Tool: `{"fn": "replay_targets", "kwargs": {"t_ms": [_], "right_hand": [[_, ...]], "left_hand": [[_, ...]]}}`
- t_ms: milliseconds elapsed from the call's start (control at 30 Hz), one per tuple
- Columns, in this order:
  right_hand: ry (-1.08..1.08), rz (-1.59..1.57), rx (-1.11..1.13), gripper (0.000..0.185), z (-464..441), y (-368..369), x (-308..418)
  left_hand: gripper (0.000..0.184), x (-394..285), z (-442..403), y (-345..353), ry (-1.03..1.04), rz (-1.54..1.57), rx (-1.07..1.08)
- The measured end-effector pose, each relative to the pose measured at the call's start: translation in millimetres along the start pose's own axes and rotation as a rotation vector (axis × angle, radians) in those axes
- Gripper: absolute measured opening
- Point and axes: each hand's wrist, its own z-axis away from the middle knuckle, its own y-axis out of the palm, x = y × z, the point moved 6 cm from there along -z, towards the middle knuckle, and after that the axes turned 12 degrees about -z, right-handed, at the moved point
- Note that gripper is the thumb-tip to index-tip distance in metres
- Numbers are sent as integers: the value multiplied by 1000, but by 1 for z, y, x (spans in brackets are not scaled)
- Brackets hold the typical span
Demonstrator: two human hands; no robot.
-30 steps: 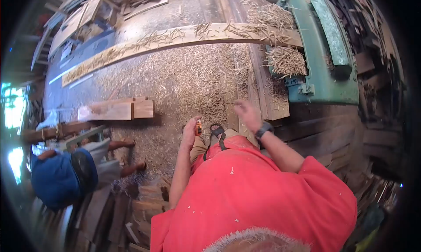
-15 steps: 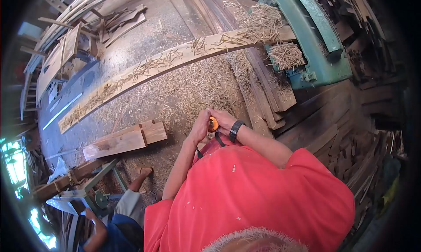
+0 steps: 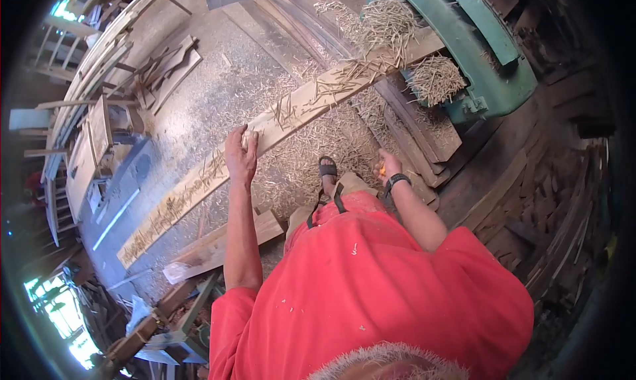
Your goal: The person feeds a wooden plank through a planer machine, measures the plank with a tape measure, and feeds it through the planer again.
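Note:
A long pale plank [image 3: 273, 132] strewn with wood shavings runs diagonally across my view, its upper right end at the green machine [image 3: 487, 82]. My left hand [image 3: 241, 156] is over the middle of this plank, fingers stretched out and thumb apart, among the shavings. Whether it presses on the wood is hard to tell. Off to the right, clear of the plank, my right hand [image 3: 389, 166] is closed around a small orange tape measure [image 3: 382, 171], mostly hidden by the fingers. A dark watch circles my right wrist.
Heaps of shavings [image 3: 434, 81] lie on and beside the machine. Dark boards [image 3: 417, 132] are stacked below it. A shorter board [image 3: 222, 244] rests at lower left near a wooden stand. Loose shavings cover the floor, and my sandalled foot [image 3: 328, 168] stands among them.
My hands were together around the tape measure at my waist. Now the left has moved out over the plank, and the right has gone rightward with the tape measure. The view has shifted.

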Motion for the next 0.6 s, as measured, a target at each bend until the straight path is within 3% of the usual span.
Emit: {"fn": "replay_targets", "kwargs": {"t_ms": [67, 133, 200, 233, 300, 467, 533, 600], "right_hand": [[5, -81, -66, 27, -15, -5, 8], [48, -60, 65, 25, -21, 1, 11], [53, -165, 115, 20, -20, 12, 13], [-43, -143, 156, 20, -19, 20, 20], [-164, -112, 259, 28, -21, 38, 29], [-234, -217, 262, 34, -11, 92, 46], [-148, -61, 310, 40, -3, 124, 49], [-249, -176, 241, 45, 14, 154, 54]], "left_hand": [[39, 12, -18, 9, -12, -116, 103], [47, 29, -29, 22, 22, -154, 130], [56, 47, -35, 43, -88, -287, 421], [65, 52, -36, 48, -117, -342, 546], [65, 64, -42, 54, -133, -348, 616], [64, 96, -49, 77, -137, -316, 835], [70, 93, -51, 77, -164, -317, 923], [76, 97, -52, 79, -236, -237, 996]]}}
